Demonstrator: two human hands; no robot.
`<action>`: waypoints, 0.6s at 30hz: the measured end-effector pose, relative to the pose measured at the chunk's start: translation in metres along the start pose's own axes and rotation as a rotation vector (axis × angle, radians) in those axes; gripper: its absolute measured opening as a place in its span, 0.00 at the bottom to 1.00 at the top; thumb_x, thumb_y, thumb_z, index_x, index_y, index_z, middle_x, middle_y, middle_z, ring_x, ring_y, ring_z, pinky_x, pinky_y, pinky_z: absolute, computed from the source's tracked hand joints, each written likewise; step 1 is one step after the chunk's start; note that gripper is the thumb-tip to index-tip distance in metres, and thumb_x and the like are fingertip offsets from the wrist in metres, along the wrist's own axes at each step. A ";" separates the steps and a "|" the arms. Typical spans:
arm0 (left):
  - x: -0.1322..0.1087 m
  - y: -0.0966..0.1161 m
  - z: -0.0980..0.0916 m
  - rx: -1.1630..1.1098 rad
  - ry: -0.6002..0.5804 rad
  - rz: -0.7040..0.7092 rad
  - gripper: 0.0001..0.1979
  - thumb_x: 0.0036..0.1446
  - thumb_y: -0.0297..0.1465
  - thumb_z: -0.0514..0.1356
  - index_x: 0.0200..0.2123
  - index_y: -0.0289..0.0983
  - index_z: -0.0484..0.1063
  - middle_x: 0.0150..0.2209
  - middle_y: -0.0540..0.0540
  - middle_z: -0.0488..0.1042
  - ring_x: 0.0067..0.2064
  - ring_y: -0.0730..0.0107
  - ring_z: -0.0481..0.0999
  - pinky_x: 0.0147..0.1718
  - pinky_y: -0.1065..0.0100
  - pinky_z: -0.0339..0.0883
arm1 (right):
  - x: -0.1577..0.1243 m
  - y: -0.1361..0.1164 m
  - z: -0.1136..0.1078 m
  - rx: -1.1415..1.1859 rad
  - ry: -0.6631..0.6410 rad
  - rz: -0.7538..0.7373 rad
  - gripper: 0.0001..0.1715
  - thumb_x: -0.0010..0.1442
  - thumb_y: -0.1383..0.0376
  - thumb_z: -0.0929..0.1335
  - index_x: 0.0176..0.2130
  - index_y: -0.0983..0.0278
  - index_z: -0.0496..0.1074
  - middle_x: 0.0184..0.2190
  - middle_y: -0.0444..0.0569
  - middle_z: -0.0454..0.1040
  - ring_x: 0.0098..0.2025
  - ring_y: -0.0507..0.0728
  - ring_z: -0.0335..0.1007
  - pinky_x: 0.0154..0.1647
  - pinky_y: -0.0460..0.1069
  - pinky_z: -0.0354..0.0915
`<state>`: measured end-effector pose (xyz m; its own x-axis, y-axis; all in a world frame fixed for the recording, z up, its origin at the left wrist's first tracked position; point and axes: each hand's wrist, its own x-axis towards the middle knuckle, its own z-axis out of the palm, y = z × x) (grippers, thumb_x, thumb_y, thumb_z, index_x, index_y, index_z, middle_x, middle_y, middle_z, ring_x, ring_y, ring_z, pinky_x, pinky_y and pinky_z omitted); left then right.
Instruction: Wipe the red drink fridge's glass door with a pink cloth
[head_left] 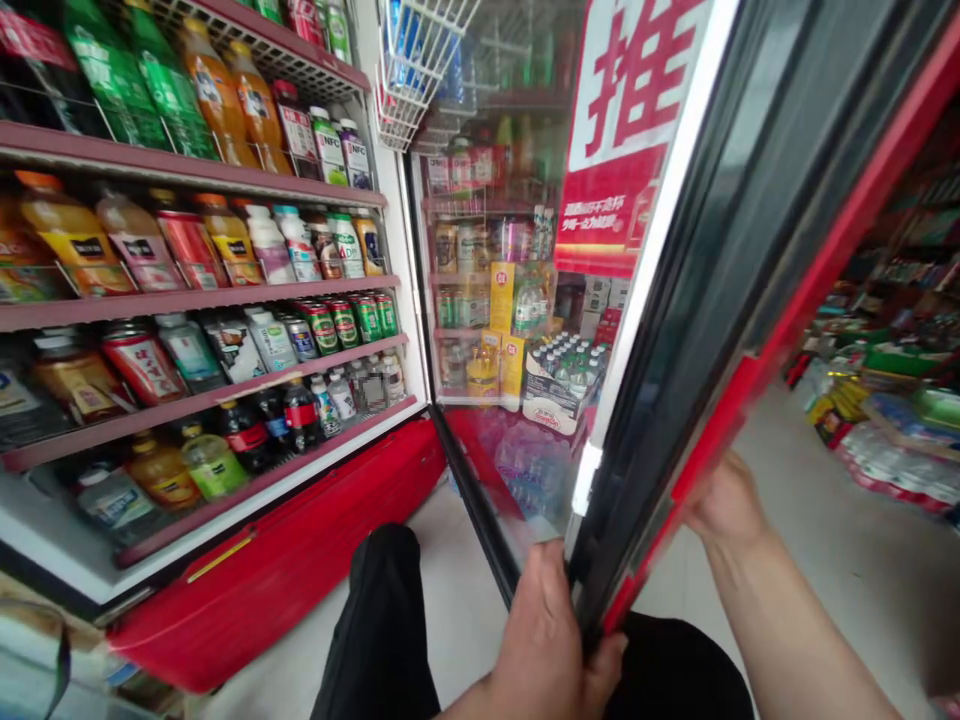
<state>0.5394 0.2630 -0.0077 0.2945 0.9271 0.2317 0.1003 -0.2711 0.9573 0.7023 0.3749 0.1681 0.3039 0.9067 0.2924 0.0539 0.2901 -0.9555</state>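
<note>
Head view: left hand (544, 630) wrapped round the open door (675, 330), probably to steady it; right hand (727, 505) at the door's outer side, fingers hidden, can't tell their grip.

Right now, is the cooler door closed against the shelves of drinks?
No, the cooler door stands swung out from the shelves, with the left hand gripping its edge.

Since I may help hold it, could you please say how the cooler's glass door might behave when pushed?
The glass door would probably feel stiff, given its thick frame. It likely swings rather than slides, since it stands angled out from the cooler.
</note>
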 end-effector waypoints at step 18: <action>-0.062 -0.022 -0.076 0.043 0.268 -0.060 0.42 0.47 0.43 0.75 0.63 0.40 0.67 0.54 0.36 0.75 0.56 0.43 0.79 0.55 0.50 0.77 | -0.064 0.025 0.089 0.146 -0.449 0.247 0.34 0.54 0.36 0.80 0.43 0.58 0.77 0.17 0.37 0.69 0.13 0.50 0.59 0.10 0.43 0.51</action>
<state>0.4469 0.2313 -0.0303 0.0260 0.9756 0.2178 0.1515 -0.2192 0.9638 0.5996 0.3519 0.1288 -0.1482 0.9859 0.0775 -0.1102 0.0614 -0.9920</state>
